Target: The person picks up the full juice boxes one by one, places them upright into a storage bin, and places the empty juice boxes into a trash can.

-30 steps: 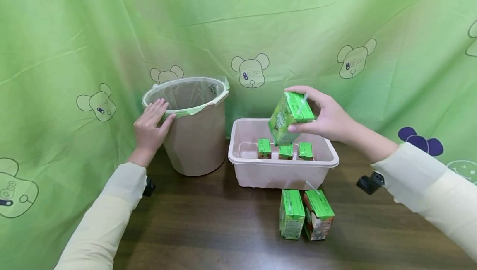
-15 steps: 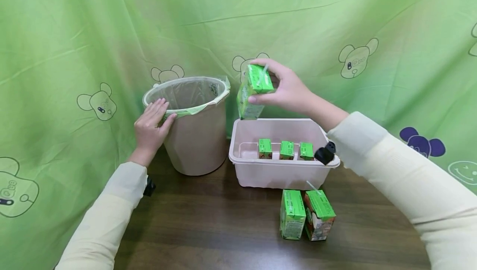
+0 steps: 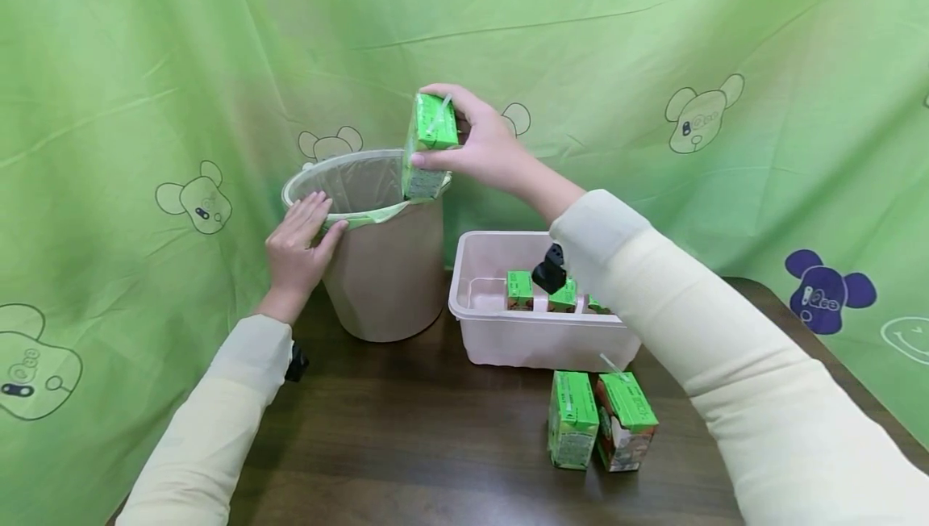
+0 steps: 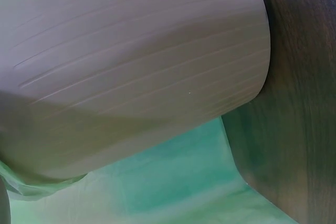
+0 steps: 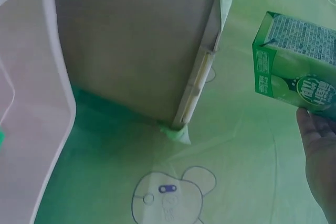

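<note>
My right hand [image 3: 488, 143] grips a green juice box [image 3: 434, 121] with a clear straw on its top. The juice box is over the right side of the rim of a beige trash can [image 3: 385, 284], overlapping it in the head view. A thin green bag [image 3: 372, 215] lines the can and folds over its edge. My left hand [image 3: 297, 240] rests on the can's near left rim, fingers extended and thumb on the outside. In the right wrist view, the held box [image 5: 296, 64] tilts above the fingers.
Right of the can stands a pink plastic tub [image 3: 540, 340] with green-topped juice boxes [image 3: 518, 290], partly hidden by the right sleeve. Two more boxes, one green [image 3: 573, 421] and one brown-sided with a straw [image 3: 627, 421], stand before it on the dark wooden table [image 3: 406, 445].
My right hand has carried the juice box leftward and up, from over the tub to the trash can's rim. My left hand stays in place on the rim.
</note>
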{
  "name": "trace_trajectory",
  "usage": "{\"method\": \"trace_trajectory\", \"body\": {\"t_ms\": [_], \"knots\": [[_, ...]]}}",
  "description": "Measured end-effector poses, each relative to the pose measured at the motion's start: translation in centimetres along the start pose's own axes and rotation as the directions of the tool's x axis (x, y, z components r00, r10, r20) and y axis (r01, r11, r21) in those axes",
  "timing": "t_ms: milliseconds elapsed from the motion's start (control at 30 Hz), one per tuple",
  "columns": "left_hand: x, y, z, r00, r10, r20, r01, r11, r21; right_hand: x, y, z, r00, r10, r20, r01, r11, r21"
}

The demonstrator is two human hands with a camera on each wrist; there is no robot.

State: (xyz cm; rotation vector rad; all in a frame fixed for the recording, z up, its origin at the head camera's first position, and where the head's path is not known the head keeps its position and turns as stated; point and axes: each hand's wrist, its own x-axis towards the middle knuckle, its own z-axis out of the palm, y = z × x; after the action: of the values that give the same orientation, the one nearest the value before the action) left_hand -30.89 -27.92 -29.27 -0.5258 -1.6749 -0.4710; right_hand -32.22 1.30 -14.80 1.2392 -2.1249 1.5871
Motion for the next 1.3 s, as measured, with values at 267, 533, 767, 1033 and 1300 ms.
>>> {"method": "trace_trajectory", "body": {"t_ms": [267,533,767,1033,1300], "knots": [[0.0,0.0,-0.1,1.0,0.006,0.006,-0.006,1.0,0.011,1.7,0.6,2.0,0.998,0.026,-0.056,-0.023,0.998,0.053],[0.2,0.0,0.2,0.999,0.012,0.038,-0.012,1.0,0.008,2.9,1.9,3.8,0.994,0.067,-0.089,-0.067,0.998,0.007],[0.0,-0.1,0.2,0.999,0.023,0.029,-0.023,1.0,0.01,3.3,2.7,5.5,0.988,0.114,-0.106,-0.125,0.986,-0.111],[0.1,-0.2,-0.1,0.999,0.015,0.029,-0.015,1.0,0.017,4.0,3.4,7.4,0.983,0.149,-0.104,-0.167,0.966,-0.196],[-0.1,0.1,-0.2,0.999,0.018,0.035,-0.019,0.999,0.027,4.2,4.3,8.6,0.977,0.193,-0.085,-0.209,0.941,-0.265]]}}
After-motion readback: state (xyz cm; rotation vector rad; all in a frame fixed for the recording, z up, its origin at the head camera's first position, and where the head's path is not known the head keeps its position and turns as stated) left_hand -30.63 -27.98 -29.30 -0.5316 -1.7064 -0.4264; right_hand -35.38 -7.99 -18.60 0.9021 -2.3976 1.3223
